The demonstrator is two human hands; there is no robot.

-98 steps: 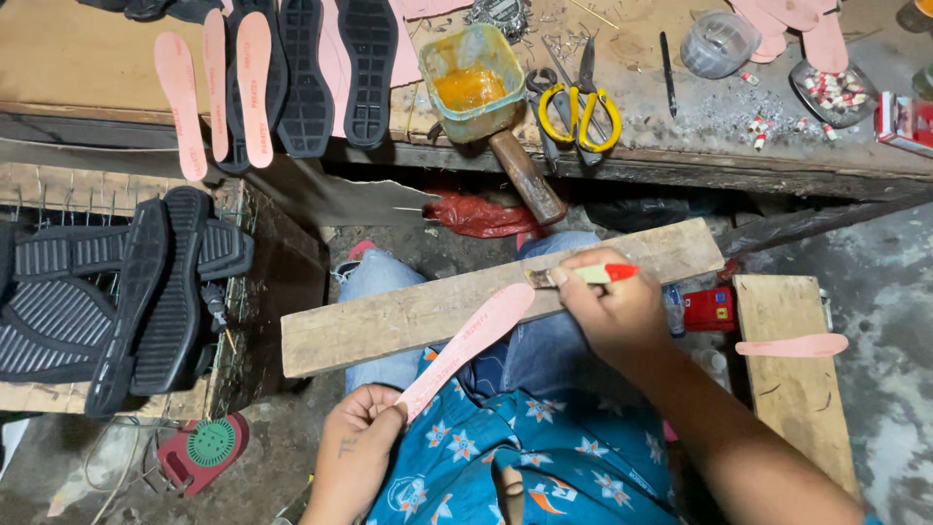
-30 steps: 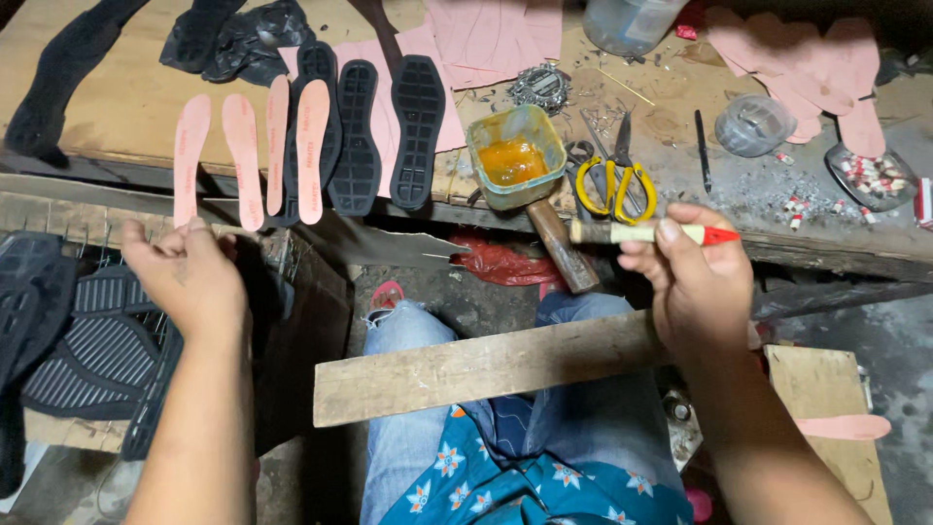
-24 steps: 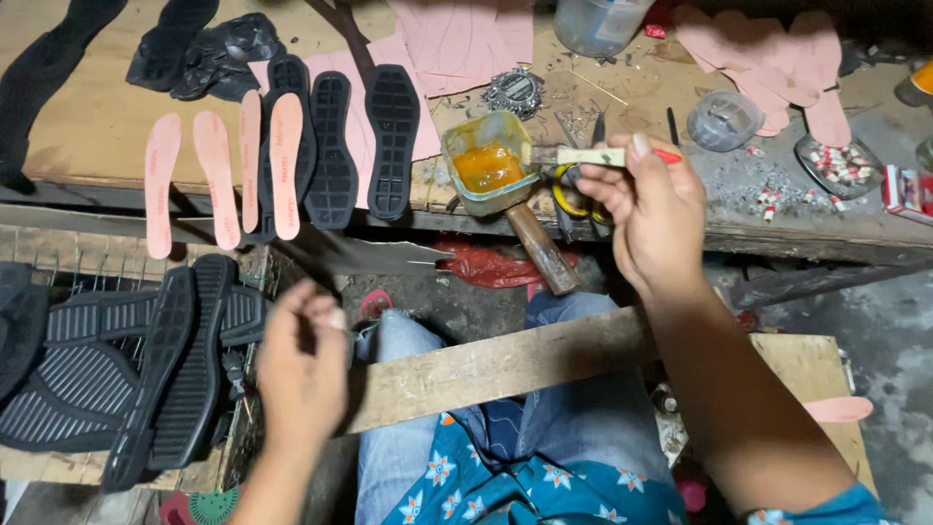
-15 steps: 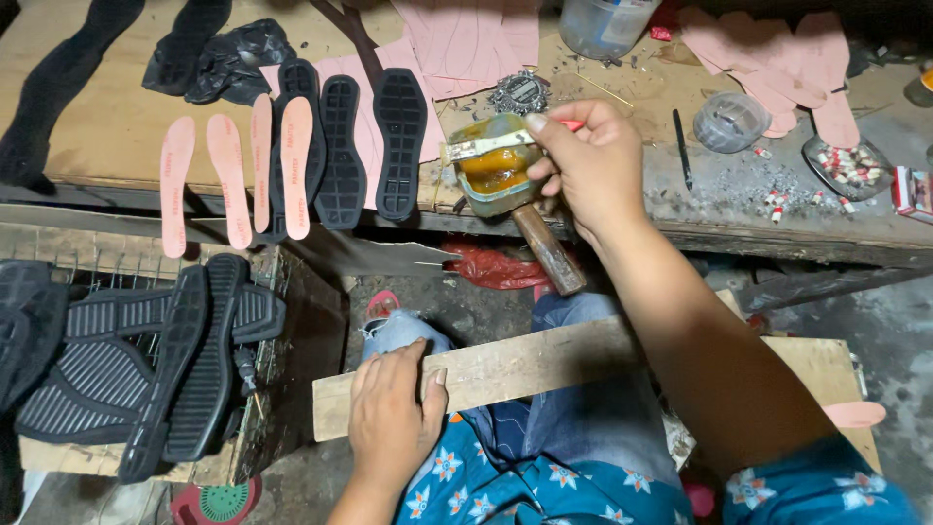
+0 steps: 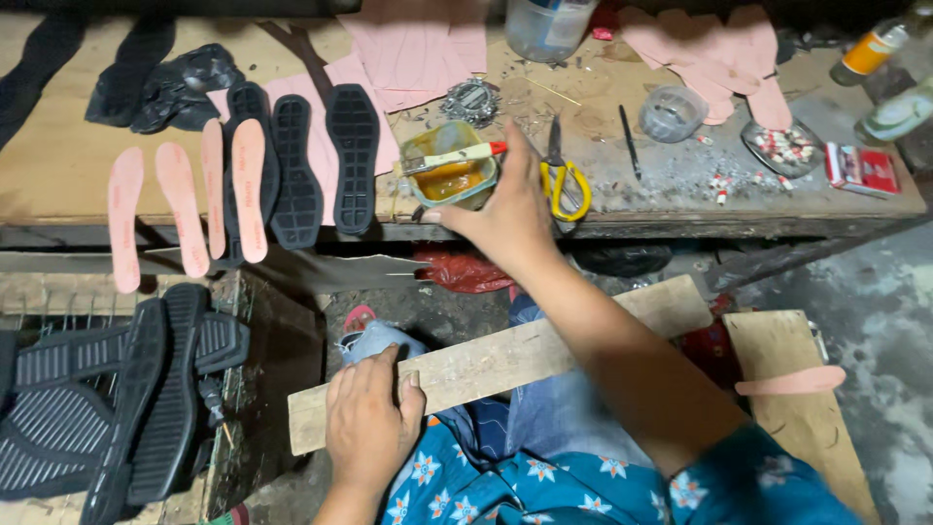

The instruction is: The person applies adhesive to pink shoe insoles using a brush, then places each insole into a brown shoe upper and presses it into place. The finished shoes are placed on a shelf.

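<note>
My right hand [image 5: 510, 209] reaches over the bench edge and grips a tin of yellow glue [image 5: 449, 178]. A brush with a red handle [image 5: 457, 156] lies across the tin's rim, its handle end by my fingers. My left hand [image 5: 369, 423] rests flat on the left end of a wooden plank [image 5: 505, 360] that lies across my lap. Pink insoles [image 5: 185, 219] and black soles [image 5: 321, 165] lie in a row on the bench to the left of the tin.
Yellow-handled scissors [image 5: 562, 177], a clear cup [image 5: 671, 112], a plastic jar [image 5: 546, 24] and pink cut-outs [image 5: 709, 58] sit on the workbench [image 5: 58, 175]. Black soles [image 5: 117, 399] are stacked at lower left. A wooden box [image 5: 787, 428] with one pink insole [image 5: 789, 381] stands at right.
My right hand carried the brush from my lap up to the glue tin and laid it across the rim. My left hand set a pink insole aside and came back onto the plank.
</note>
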